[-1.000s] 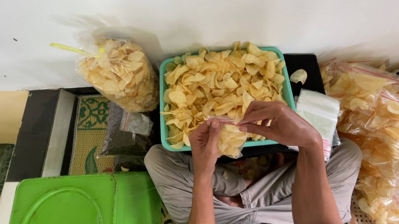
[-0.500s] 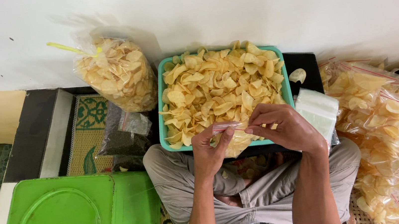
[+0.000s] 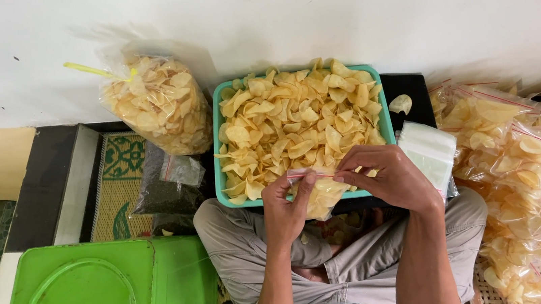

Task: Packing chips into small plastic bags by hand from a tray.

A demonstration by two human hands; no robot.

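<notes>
Hands [image 3: 284, 215] [image 3: 392, 179] pinch chip bag [image 3: 319, 194] over tray [image 3: 217, 144].

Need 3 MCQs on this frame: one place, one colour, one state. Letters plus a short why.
1. Where does the stack of empty clear plastic bags lie?
A. on the green plastic lid
B. just right of the basin
C. against the wall on the left

2. What colour is the rectangular plastic basin heaped with pale yellow chips?
A. teal
B. red
C. black

3. What do both hands hold?
A. nothing
B. a single loose chip
C. the top strip of a small clear zip bag of chips

Answers: 1 B, the stack sits by the basin's right rim. 2 A, its rim shows teal. 3 C, the left hand and right hand pinch the bag's red-lined top edge.
</notes>
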